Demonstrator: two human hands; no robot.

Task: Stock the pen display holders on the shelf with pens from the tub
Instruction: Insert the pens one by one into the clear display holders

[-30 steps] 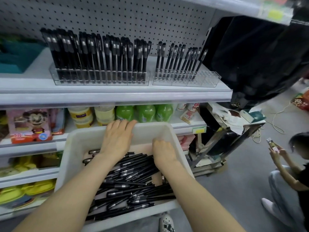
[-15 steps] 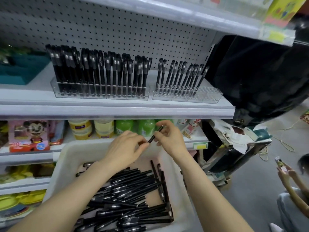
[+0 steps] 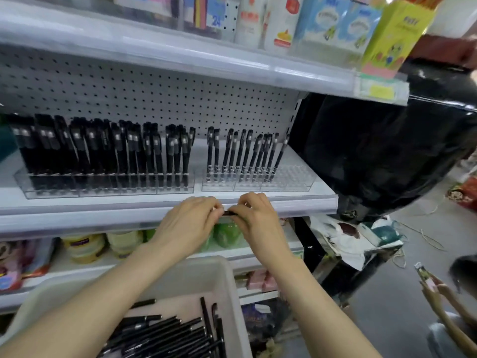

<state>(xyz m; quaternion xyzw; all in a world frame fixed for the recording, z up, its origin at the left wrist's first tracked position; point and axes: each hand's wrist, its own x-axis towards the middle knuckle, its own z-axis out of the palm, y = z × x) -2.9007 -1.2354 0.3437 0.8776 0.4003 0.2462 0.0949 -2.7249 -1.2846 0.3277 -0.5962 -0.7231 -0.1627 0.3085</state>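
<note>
Before the shelf edge (image 3: 103, 210), both hands' grip on one pen (image 3: 229, 213).

Number "24" on a blue packet (image 3: 216, 20) on the top shelf, other print too blurred to read

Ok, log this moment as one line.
step: carrying pen to holder | left hand: on pen | right hand: on pen | right holder: part empty

Both hands (image 3: 222, 223), pen (image 3: 229, 213) between them, now up from tub (image 3: 222, 280).
</note>
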